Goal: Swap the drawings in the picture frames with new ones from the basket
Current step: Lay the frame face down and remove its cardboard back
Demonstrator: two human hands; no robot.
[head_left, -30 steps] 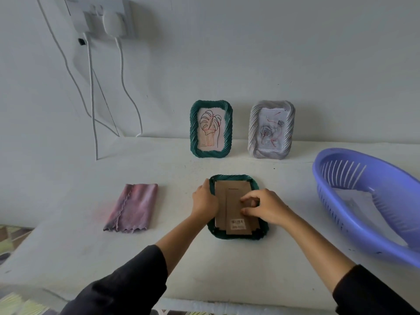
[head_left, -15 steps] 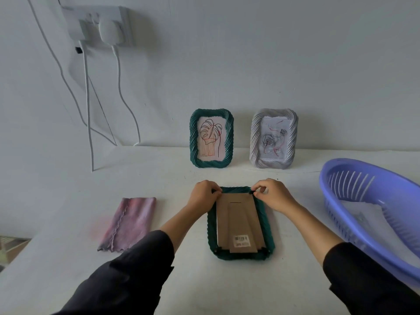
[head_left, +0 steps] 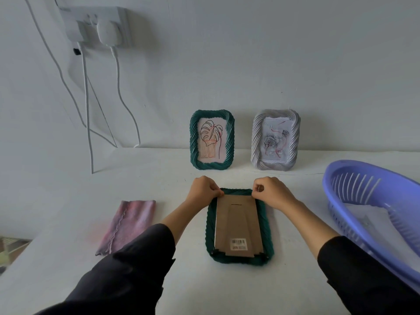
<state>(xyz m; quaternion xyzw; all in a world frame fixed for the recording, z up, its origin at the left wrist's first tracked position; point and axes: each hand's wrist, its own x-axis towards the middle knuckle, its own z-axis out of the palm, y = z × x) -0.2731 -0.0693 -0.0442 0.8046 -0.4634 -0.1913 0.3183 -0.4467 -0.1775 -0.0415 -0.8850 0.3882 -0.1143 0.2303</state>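
Green frame [head_left: 209, 226], face down, lies in the middle of the white surface [head_left: 159, 178] with its cardboard backing [head_left: 236, 221] up and a barcode sticker at the near end. Far left, a folded pink cloth [head_left: 128, 225] lies flat, apart from the frame. The left hand [head_left: 202, 190] has its fingers curled and pinches the backing's far left corner. Behind it a second green frame [head_left: 212, 139] stands against the wall and shows a leaf drawing. The right hand [head_left: 272, 194], fingers curled too, pinches the backing's far right corner. Behind that hand a pale grey frame [head_left: 275, 140] stands against the wall with a rose drawing. At the right edge sits a purple slotted basket [head_left: 354, 185] with white paper [head_left: 368, 220] inside.
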